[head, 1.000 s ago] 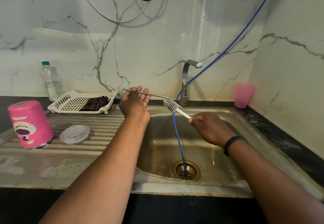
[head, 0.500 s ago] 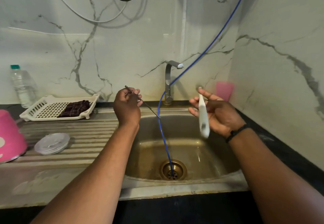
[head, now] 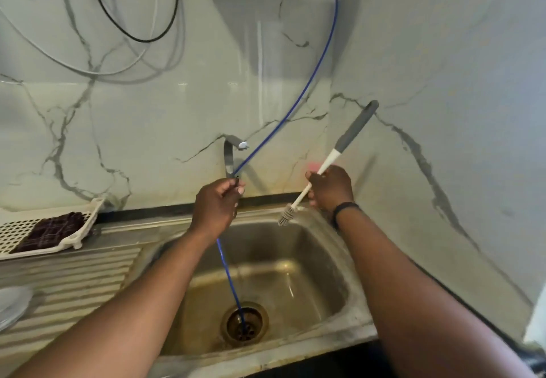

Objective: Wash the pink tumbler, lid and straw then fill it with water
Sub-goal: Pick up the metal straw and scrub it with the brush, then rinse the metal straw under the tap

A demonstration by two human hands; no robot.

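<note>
Marble wall fills more of the view now, the tumbler gone from sight. Right hand [head: 331, 187] has flipped the brush [head: 325, 165], fingers wrapped round its handle, bristles toward seven o'clock above the sink [head: 339, 259]. Left hand [head: 217, 207] still pinches the straw [head: 236, 182], now near the tap [head: 230, 156].

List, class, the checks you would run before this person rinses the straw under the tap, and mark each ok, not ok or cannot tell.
1. Straw held in the left hand: ok.
2. Brush gripped by the right hand, bristles down: ok.
3. Both hands over the sink: ok.
4. Water running from the tap: not ok, none visible.
5. Drain unblocked: cannot tell; the blue hose runs into it.
</note>
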